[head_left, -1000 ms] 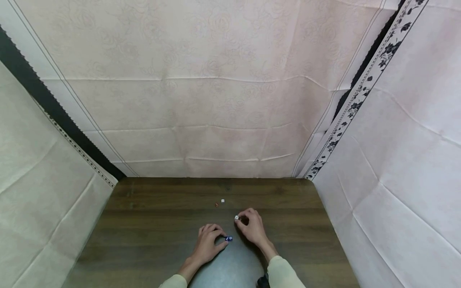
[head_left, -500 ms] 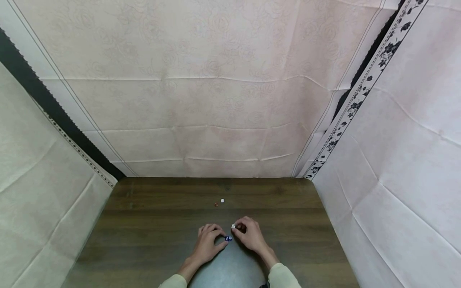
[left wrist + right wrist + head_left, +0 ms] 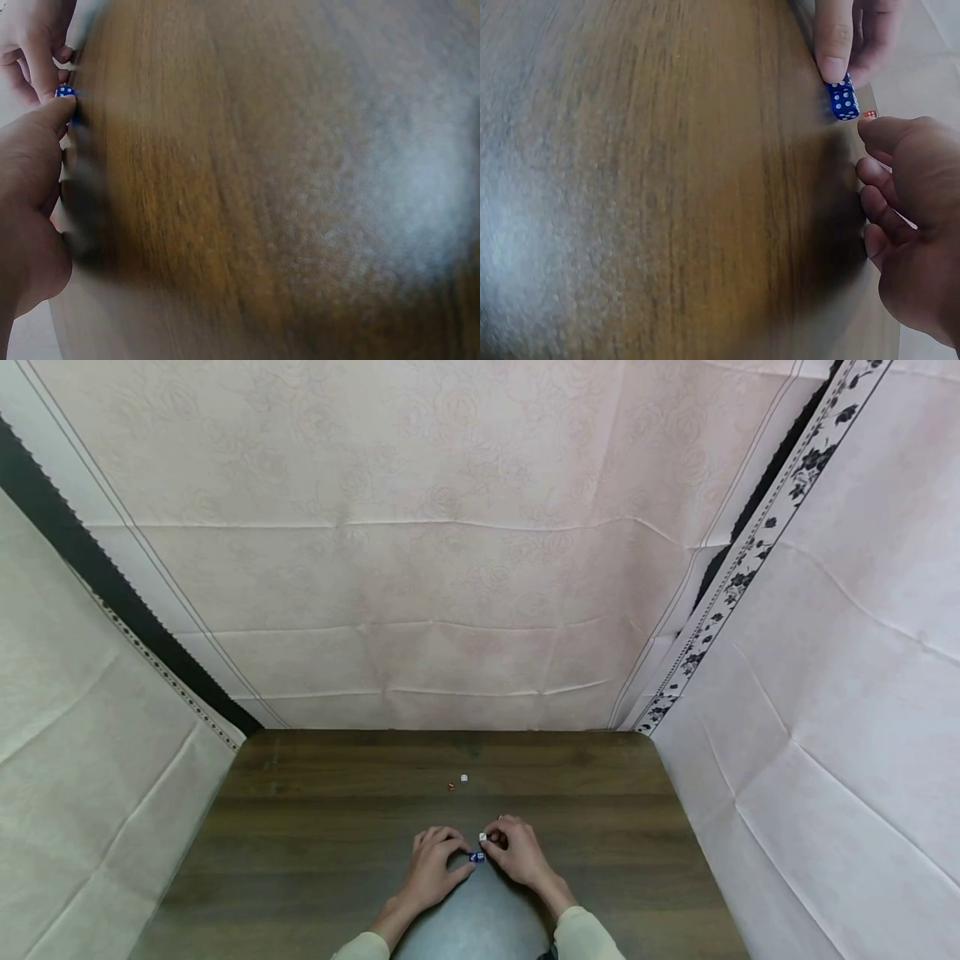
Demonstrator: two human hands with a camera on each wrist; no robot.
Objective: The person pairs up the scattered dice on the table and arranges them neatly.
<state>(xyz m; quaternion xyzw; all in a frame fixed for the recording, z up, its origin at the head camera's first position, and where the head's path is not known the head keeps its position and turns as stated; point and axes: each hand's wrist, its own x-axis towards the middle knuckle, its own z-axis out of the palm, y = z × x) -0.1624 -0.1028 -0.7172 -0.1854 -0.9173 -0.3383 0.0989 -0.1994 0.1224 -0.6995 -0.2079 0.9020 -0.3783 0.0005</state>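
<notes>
Two blue dice (image 3: pixel 477 857) with white pips sit end to end on the wooden table. My left hand (image 3: pixel 435 868) holds the left one between thumb and forefinger. In the right wrist view the left thumb (image 3: pixel 833 49) covers part of that blue die, while the other blue die (image 3: pixel 844 103) shows beyond the thumb tip. A white die (image 3: pixel 483 837) is pinched between the thumb and forefinger of my right hand (image 3: pixel 521 853), just behind and above the blue pair in the head view. My right hand's fingers (image 3: pixel 885 135) hide the white die in the right wrist view.
Farther back on the table (image 3: pixel 337 827) lie another white die (image 3: pixel 464 778) and a small red die (image 3: pixel 451 786), close together. Pale cloth hangs behind the table (image 3: pixel 450 568) and on both sides.
My right hand has come nearer along the table with the white die, drawing slightly left toward the blue dice. My left hand and the blue dice have stayed in place.
</notes>
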